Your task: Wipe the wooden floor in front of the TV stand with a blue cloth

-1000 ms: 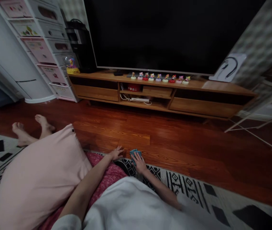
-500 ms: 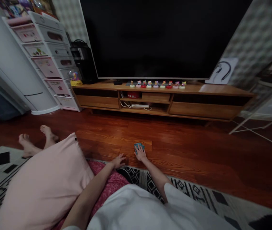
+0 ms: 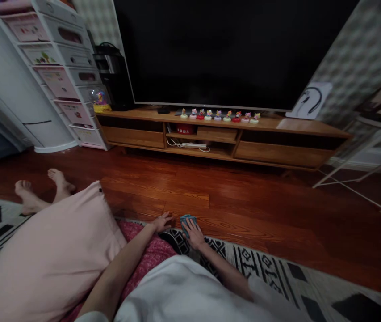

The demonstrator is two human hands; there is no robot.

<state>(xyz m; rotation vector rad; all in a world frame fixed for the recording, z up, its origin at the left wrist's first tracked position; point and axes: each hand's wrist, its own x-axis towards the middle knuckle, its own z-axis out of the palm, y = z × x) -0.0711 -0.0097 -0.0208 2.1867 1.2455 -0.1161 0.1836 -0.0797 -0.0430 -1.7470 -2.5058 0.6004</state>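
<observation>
My right hand [image 3: 194, 233] lies flat on a folded blue cloth [image 3: 186, 218], pressing it to the wooden floor beside the rug's edge. Its fingers are stretched out over the cloth and hide part of it. To the left, my left hand [image 3: 162, 222] rests near the floor at the rug's border, its fingers spread and holding nothing. Red patterned fabric [image 3: 140, 250] covers the legs beneath my left arm.
A pink cushion [image 3: 52, 255] lies at the left, with bare feet [image 3: 59, 181] beyond it. Ahead stands a wooden TV cabinet [image 3: 270, 154] bearing a row of small figurines [image 3: 217, 115]. A patterned rug [image 3: 274, 273] runs along the front; a white-legged stand [image 3: 347, 156] is at right.
My right hand has drawn the blue cloth back towards me and slightly left, up to the rug's edge. My left hand stays near the same place. The view has shifted a little.
</observation>
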